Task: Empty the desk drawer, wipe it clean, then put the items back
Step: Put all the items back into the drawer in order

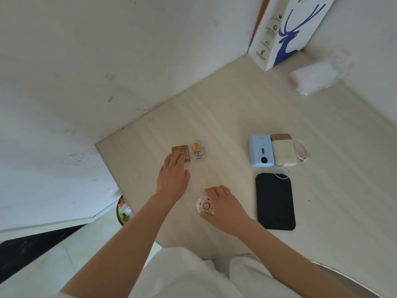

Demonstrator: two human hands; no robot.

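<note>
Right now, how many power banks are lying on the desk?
2. The blue power bank and the cream power bank lie side by side, touching, right of both hands and just beyond the black pad. None seems hidden, though the drawer is out of view.

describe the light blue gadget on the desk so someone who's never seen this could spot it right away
On the pale wood desk, look right of both hands, just beyond the black pad. Two rounded boxes lie side by side there; the light blue gadget is the left one. Unlike the cream box, it has a dark round window and no white cable.
</note>
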